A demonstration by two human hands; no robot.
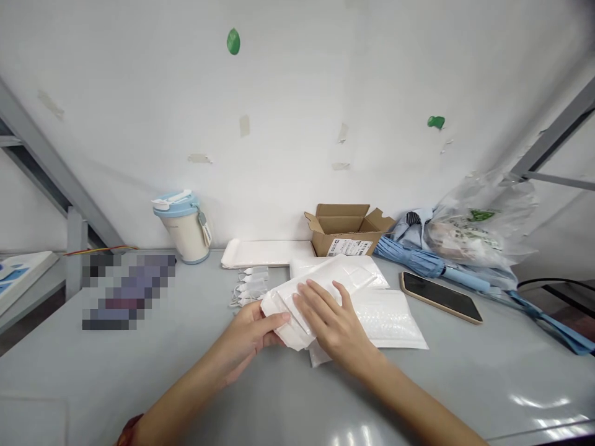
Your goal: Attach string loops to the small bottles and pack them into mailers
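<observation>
A white padded envelope (328, 272) is held at a slant above the table, its near left end folded or creased. My left hand (255, 325) grips that end, thumb on top and fingers underneath. My right hand (337, 328) lies on the upper face with fingers stretched out and thumb apart. Beneath and to the right, a white bubble mailer (395, 319) rests on the table, with another white mailer (377, 271) behind it. Just beyond my left hand are several small white tags with thin cords (251, 286).
An opened cardboard box (320, 243) stands by the wall, beside flat white mailers (267, 253). Rightward lie a phone (441, 297), a folded blue umbrella (413, 262) and a clear plastic bag (488, 217). A lidded cup (183, 232) and a pixelated object (134, 291) are on the left.
</observation>
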